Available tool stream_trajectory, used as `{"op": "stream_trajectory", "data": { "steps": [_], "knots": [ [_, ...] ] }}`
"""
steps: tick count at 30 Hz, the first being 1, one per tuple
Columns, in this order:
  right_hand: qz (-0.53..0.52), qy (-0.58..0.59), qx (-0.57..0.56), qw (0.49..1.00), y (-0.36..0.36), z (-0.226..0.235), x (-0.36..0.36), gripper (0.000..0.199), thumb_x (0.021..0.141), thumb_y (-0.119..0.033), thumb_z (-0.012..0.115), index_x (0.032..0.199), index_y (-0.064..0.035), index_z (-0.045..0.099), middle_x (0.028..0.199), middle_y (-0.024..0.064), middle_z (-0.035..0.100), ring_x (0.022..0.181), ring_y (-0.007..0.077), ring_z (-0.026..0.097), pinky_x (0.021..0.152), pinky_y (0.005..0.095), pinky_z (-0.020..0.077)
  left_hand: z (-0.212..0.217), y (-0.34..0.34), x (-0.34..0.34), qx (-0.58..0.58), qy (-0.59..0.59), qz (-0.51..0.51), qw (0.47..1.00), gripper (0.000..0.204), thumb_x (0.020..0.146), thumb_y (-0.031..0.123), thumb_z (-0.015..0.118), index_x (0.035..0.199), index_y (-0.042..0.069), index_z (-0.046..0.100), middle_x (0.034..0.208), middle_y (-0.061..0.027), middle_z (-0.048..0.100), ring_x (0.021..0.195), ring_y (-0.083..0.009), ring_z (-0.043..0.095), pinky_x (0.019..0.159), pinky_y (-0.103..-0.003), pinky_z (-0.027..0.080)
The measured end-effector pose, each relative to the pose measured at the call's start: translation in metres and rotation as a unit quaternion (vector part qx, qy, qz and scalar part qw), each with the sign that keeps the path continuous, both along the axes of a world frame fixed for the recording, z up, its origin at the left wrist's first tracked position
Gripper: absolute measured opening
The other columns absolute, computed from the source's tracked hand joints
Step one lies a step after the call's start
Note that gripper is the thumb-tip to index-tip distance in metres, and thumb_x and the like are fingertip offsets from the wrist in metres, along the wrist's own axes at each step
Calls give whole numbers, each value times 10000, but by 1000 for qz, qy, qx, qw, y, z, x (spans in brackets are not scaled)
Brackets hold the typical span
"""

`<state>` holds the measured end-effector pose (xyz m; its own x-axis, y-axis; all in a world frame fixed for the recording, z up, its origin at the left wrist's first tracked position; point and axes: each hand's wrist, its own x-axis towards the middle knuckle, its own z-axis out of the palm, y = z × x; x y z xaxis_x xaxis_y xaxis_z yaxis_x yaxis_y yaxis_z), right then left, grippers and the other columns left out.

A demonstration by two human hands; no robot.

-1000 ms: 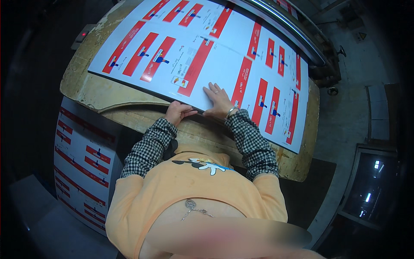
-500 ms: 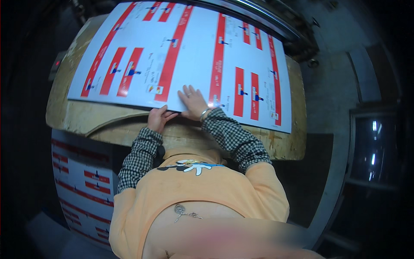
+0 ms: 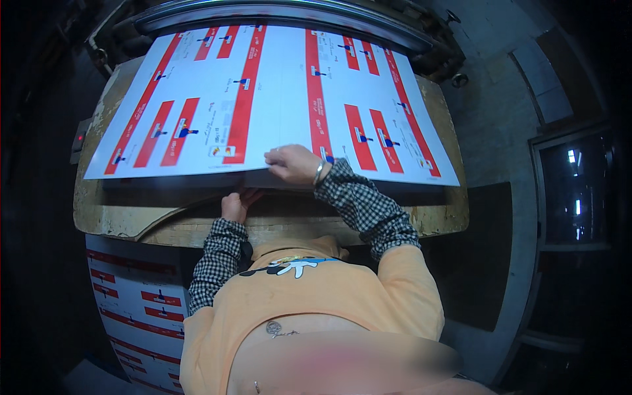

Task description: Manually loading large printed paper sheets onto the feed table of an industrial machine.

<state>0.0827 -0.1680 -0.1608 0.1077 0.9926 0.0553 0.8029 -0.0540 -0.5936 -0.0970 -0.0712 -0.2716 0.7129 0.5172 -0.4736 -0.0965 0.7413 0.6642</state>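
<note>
A large white printed sheet (image 3: 283, 99) with red bands and small blue figures lies ahead of me over a worn wooden table (image 3: 108, 207). Its near edge is lifted off the table, with a dark gap underneath. My right hand (image 3: 293, 164), wearing a bracelet, is closed on the middle of that near edge, fingers curled on top. Lower and to the left, my left hand (image 3: 236, 207) reaches below the lifted edge. Its fingertips are partly hidden in shadow, so what they touch is unclear.
A long metal roller (image 3: 283, 14) of a machine runs across the back, beside the sheet's far edge. More printed sheets (image 3: 135, 299) in the same colours are at lower left. A hand wheel (image 3: 459, 80) sits at the machine's right, and a glass-paned frame (image 3: 573, 191) stands far right.
My right hand has gone from lying flat on the sheet to gripping its near edge, which has risen. My left hand has left the edge and dropped below it. The view has shifted.
</note>
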Motion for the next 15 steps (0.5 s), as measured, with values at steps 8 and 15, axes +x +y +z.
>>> {"op": "stream_trajectory", "data": {
  "steps": [8,15],
  "knots": [
    [-47,43,31,997,-14,-59,0,211,691,-222,601,796,-44,562,812,138,576,788,333,556,684,411,437,13,1,12,-9,-31,-9,999,241,859,67,401,1040,-72,479,1010,-177,552,916,-289,570,799,-483,488],
    [-193,-35,-19,980,41,-80,36,317,689,-294,606,896,-55,615,1010,124,554,1068,299,455,879,401,376,11,4,9,-17,-53,-36,998,160,892,147,448,931,-3,483,913,-131,576,851,-261,596,827,-466,486]
  ]
}}
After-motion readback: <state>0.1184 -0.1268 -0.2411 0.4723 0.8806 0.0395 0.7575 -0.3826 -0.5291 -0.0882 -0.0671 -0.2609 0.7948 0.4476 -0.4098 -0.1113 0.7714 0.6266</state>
